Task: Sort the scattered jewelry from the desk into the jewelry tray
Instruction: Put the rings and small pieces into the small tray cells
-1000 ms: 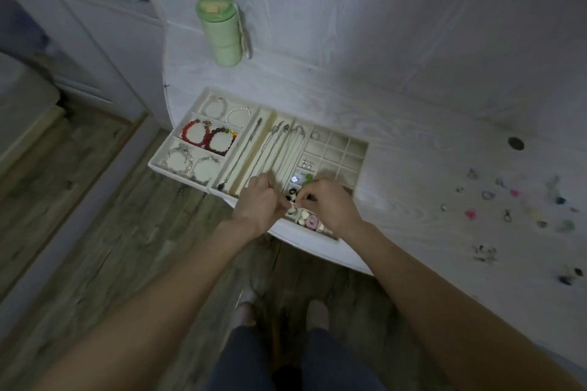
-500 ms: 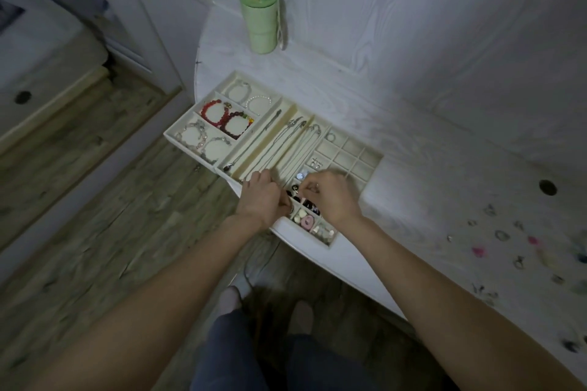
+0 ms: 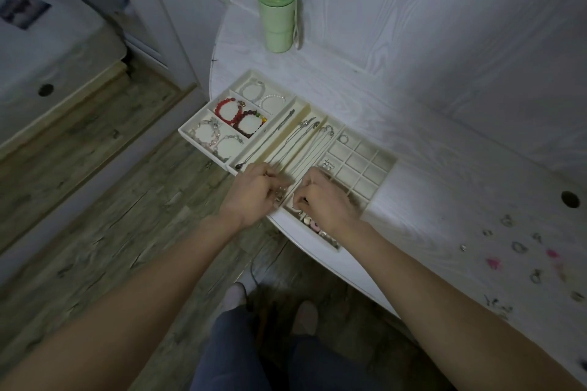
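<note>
Cream compartmented jewelry tray [image 3: 386, 157] overhanging white woodgrain desk [image 3: 413, 143] edge w/ beaded bracelets [image 3: 241, 114]; left hand [image 3: 254, 194] pinching small silver piece [image 3: 279, 195], right hand [image 3: 324, 200] fingers curling, grip unclear.

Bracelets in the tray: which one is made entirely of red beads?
The red bracelet in the middle left compartment; its neighbour has dark, multicoloured beads, the rest are pale or silvery.

Both hands' fingers [image 3: 279, 190] hide the tray's [image 3: 386, 168] near compartments.

Cream jewelry tray [image 3: 386, 165] at desk's near edge, compartments part-filled; scattered jewelry [image 3: 521, 247] well right, apart.
</note>
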Tool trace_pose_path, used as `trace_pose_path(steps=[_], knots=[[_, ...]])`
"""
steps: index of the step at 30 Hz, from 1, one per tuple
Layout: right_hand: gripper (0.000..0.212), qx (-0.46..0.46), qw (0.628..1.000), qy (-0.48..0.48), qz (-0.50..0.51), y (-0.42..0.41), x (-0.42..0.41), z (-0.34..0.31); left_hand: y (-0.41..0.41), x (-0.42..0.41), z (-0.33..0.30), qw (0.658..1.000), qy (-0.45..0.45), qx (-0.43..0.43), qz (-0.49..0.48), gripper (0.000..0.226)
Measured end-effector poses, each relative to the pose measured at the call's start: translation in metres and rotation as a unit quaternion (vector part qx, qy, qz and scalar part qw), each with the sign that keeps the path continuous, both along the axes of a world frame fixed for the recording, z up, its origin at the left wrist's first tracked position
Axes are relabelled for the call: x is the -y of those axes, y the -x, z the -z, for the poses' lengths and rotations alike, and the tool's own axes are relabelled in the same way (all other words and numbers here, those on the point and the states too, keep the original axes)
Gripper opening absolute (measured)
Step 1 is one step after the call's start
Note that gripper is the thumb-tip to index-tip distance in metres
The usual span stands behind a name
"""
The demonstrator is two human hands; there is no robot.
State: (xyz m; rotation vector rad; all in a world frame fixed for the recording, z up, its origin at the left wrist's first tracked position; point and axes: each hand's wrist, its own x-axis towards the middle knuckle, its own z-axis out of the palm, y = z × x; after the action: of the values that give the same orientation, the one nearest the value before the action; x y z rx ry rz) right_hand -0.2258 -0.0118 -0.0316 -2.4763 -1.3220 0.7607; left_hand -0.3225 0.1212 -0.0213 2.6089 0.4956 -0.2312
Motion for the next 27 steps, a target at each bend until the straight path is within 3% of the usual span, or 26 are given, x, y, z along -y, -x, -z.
trace_pose_path(steps=[6, 9, 16, 27], knots=[[0.016, 0.026, 0.999, 0.012, 0.017, 0.004, -0.008, 0.014, -0.002, -0.003, 0.000, 0.995, -0.042, -0.081, 0.045, 0.043], [0.010, 0.002, 0.997, -0.023, 0.073, 0.005, -0.010, 0.024, -0.002, -0.004, 0.001, 0.994, -0.044, -0.085, 0.047, 0.043], [0.014, 0.021, 0.999, -0.047, 0.016, 0.001, -0.002, 0.014, -0.004, -0.007, 0.003, 0.995, -0.038, -0.080, 0.050, 0.044], [0.022, 0.020, 1.000, 0.010, 0.014, 0.000, -0.010, 0.013, -0.005, -0.006, -0.002, 0.992, -0.037, -0.102, 0.061, 0.045]])
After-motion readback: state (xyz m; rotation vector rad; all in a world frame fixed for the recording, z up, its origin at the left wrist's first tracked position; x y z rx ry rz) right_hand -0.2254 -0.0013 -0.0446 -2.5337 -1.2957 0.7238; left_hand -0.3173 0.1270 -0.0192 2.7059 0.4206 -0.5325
